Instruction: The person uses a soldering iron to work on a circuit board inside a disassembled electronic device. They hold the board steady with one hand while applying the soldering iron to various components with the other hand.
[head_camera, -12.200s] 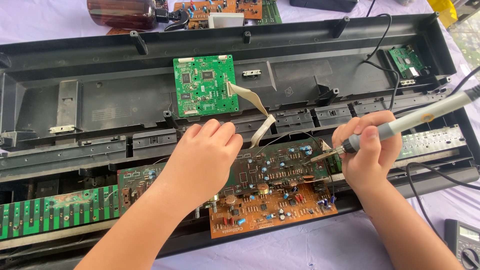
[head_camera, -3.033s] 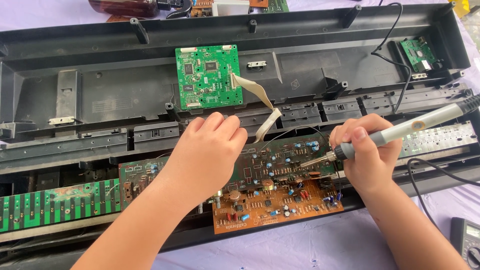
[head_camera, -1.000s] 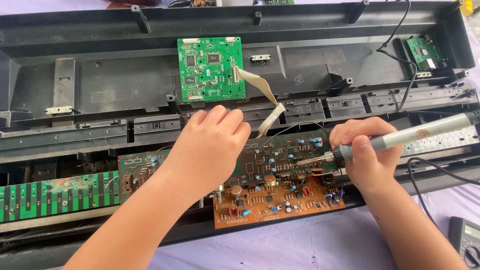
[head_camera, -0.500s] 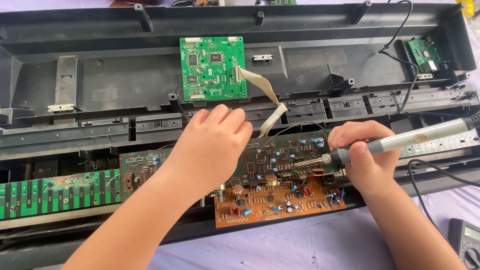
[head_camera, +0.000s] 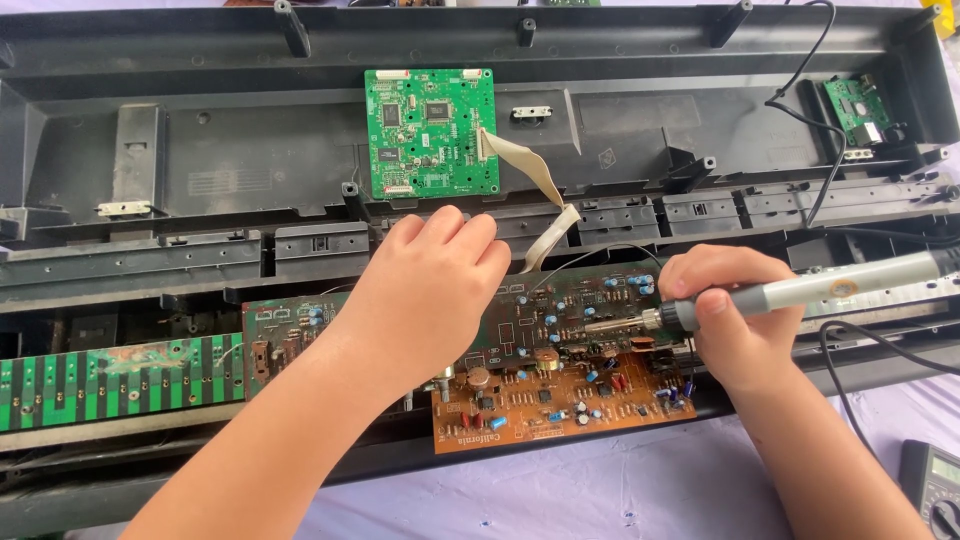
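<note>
The circuit board lies in the opened black case; the left hand presses on it, fingers curled, while the right hand grips a soldering iron, tip on the board.

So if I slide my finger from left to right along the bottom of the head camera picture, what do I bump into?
Striped green-and-black circuit strip → left hand → brown-and-green circuit board with small parts → right hand → grey soldering iron handle → dark meter with dial at the corner.

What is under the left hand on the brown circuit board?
The left hand rests on the brown circuit board. Around it, small capacitors and other parts show. What lies directly beneath the palm is covered. The right hand holds a soldering iron nearby.
</note>
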